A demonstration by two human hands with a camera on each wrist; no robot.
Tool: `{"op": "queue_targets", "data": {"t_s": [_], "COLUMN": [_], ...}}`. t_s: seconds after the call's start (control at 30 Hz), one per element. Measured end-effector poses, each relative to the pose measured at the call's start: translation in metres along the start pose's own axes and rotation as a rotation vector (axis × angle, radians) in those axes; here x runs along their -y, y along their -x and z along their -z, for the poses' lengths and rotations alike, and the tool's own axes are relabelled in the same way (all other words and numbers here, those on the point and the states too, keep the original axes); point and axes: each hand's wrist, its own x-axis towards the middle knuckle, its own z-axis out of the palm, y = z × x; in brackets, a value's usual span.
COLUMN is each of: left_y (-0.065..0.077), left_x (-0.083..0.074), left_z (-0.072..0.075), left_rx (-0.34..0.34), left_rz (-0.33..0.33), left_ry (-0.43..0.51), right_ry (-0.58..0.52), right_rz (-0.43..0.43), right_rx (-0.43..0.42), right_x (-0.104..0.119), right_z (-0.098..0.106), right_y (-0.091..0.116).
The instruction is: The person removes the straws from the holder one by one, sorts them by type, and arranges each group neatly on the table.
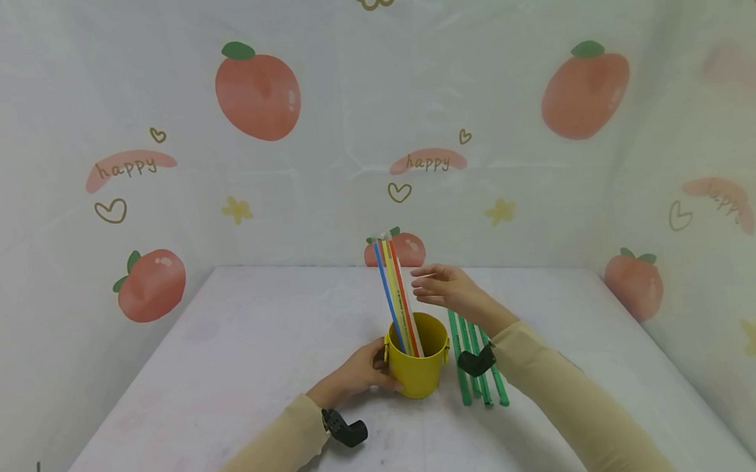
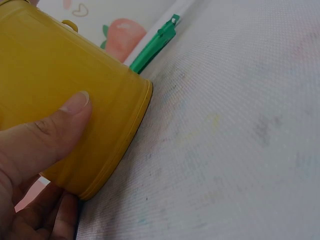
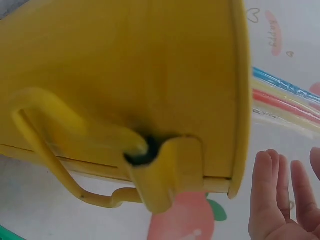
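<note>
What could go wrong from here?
1. The long, slim blue, yellow and red sticks rise well above the rim of the tapered yellow bucket; the open right grip beside them might knock them.
2. The left grip holds the bucket from one side, so a bump from the other could make it pivot or slide.
3. The slim green sticks lie beside the bucket, near the right beige sleeve; a low sweep may scatter them.

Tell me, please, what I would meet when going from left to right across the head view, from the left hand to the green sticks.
Left hand → yellow bucket → green sticks.
</note>
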Motion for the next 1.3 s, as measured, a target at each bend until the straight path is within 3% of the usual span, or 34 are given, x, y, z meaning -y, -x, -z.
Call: {"op": "queue_targets", "data": {"t_s": [0.37,1.1,1.3], "left_y": [0.000,0.002,0.001], "left_x": [0.000,-0.002,-0.001], "left_z": [0.000,0.000,0.000], "left_rx": [0.005,0.009,0.015], "left_rz": [-0.012,-0.007,-0.010], "left_ry": [0.008,0.009,0.015], "right_ry": [0.065,0.186,0.201], "right_rz": [-0.021,-0.094,-0.081], "right_rx": [0.044,0.101,0.120], "right_x": [-0.001,-0.003,-0.002], "right_z": [-0.006,-0.008,-0.008], "right_y": [-0.011,-0.016,-0.014]}}
